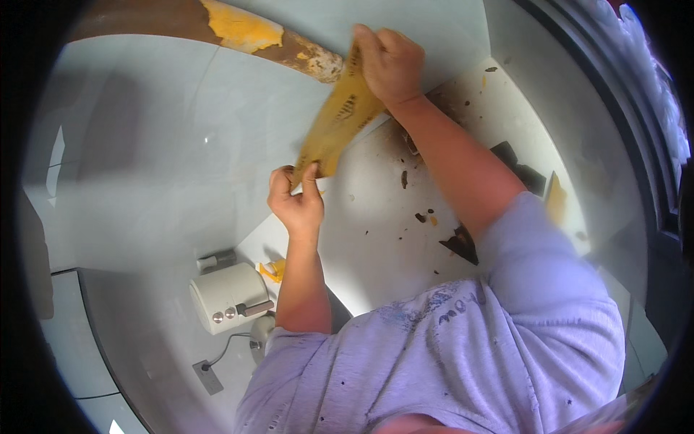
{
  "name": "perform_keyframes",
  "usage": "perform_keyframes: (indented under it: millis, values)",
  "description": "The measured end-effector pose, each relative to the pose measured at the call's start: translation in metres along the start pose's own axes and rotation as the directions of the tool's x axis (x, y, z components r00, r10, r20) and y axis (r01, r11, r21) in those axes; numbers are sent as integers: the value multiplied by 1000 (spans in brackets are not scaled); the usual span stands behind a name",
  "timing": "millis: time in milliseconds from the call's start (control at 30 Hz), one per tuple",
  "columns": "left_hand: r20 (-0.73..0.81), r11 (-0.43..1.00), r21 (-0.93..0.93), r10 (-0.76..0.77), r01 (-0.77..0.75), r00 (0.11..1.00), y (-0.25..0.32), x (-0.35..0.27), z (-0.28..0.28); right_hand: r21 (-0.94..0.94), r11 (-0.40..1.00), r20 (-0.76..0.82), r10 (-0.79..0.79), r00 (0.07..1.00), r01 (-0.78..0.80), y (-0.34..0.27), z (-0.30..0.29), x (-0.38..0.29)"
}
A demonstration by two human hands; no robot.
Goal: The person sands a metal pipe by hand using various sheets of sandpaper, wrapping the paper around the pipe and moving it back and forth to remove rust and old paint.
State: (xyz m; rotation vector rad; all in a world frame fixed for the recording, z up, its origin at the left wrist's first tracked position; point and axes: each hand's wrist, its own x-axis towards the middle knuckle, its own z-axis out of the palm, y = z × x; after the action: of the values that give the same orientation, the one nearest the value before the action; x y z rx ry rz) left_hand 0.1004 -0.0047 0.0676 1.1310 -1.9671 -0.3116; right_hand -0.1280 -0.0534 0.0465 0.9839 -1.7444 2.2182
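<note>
Between my two hands a piece of yellow sandpaper or similar sheet (339, 119) with dark print is stretched slantwise. My left hand (297, 203) pinches its lower end between thumb and fingers. Higher up and to the right, my right hand (393, 65) grips the other end. Just behind the sheet's upper part is the worn, pale end of a brown pipe (162, 20) that runs in from the upper left; a ragged yellow patch (241, 30) clings to it. Whether the sheet touches the pipe I cannot tell.
Dark broken pieces (462, 245) and brown crumbs lie on the white surface (368, 260) below my hands, with a brown stain near the corner. At lower left are a cream air fryer (230, 298), a yellow object (274, 269) and a wall socket (208, 377) with a plugged cord.
</note>
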Motion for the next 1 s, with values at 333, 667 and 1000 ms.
perform_keyframes:
  millis: [333, 667, 1000]
  values:
    - [4, 998, 11, 58, -58, 998, -19, -6, 5, -28, 994, 14, 104, 994, -104, 1, -8, -14]
    - [4, 995, -64, -78, 78, 997, -17, -8, 3, -54, 999, -105, -14, 994, 8, 6, -4, -23]
    - [40, 994, 85, 64, -67, 997, -21, -9, -2, 54, 999, -58, -1, 998, 4, 2, -4, -21]
